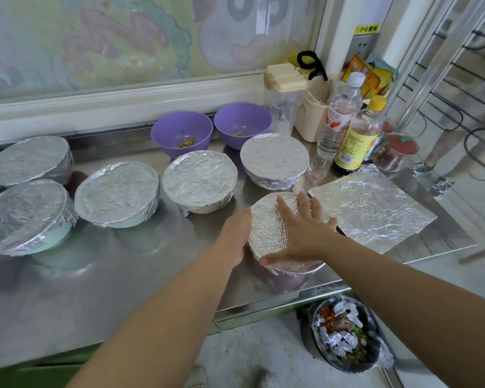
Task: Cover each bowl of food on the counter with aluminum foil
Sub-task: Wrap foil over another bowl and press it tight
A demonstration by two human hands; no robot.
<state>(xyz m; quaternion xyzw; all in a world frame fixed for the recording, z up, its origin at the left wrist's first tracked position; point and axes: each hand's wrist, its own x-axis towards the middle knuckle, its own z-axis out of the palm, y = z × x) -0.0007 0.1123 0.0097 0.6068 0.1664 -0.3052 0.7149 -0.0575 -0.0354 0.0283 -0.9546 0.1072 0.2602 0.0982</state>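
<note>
Foil-covered bowls (115, 191): 5 are being left done.
Purple bowls (181, 133): 2 are being left uncovered.
Left hand (235, 233): fingers hidden, state cannot be told.
Front bowl (289, 281): being steadied near counter (151, 261) edge.
Right hand (300, 231): fingers spread; foil (263, 231) being pressed flat, rim to be crimped evenly.

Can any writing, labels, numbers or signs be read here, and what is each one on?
"小心", followed by two characters too blurred to be sure of: on the yellow sign at the top right.
Vertical characters on the clear bottle with a red and white label: too blurred to read.
Small print and a barcode on the dark bottle with a yellow label: too small to read.
A logo on the yellow and orange packets: unreadable.
</note>
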